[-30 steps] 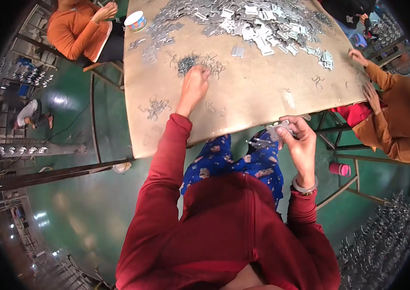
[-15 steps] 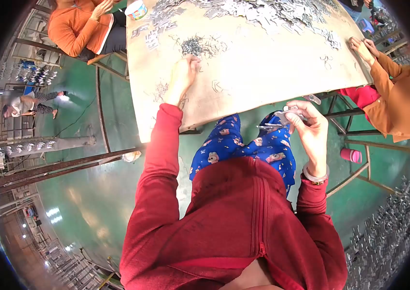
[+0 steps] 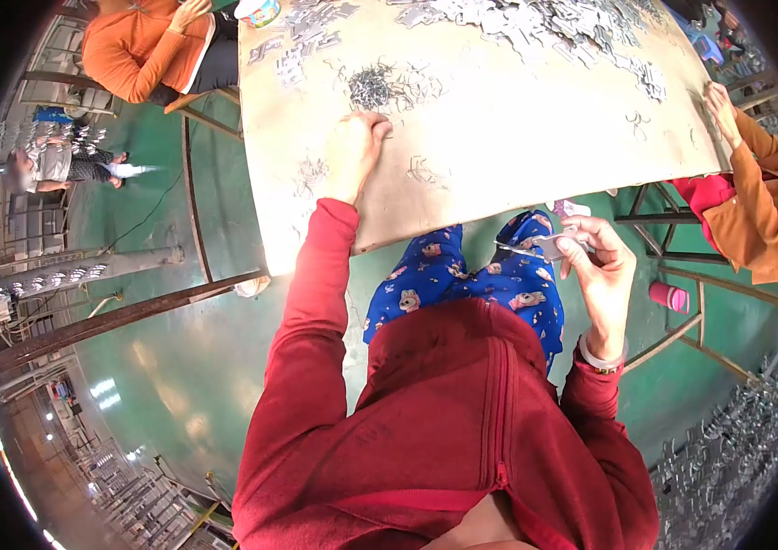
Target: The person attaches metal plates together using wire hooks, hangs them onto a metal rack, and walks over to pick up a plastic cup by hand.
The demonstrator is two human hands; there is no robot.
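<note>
My left hand (image 3: 357, 151) is over the table (image 3: 481, 151), fingers pinched together; what they hold, if anything, is too small to name. Just beyond the fingertips lies a dark pile of small wire hooks (image 3: 371, 86). A few loose hooks (image 3: 423, 170) are to the right of the hand, and others (image 3: 311, 174) lie to its left. My right hand (image 3: 602, 270) is past the table's near edge, above my lap, and pinches a flat metal plate (image 3: 549, 246) between thumb and fingers. Thin metal pieces stick out to the left of the plate.
Many flat metal plates (image 3: 545, 27) cover the table's far side. A tub (image 3: 258, 11) stands at the far left corner. People in orange (image 3: 132, 50) and brown (image 3: 756, 215) sit at either side. A pink container (image 3: 668, 297) is below right, near metal racks (image 3: 728, 458).
My left hand has drawn back slightly from the hook pile, fingers now closed. My right hand still holds the plate, now turned flatter. The view has shifted, and a person at the left has moved.
</note>
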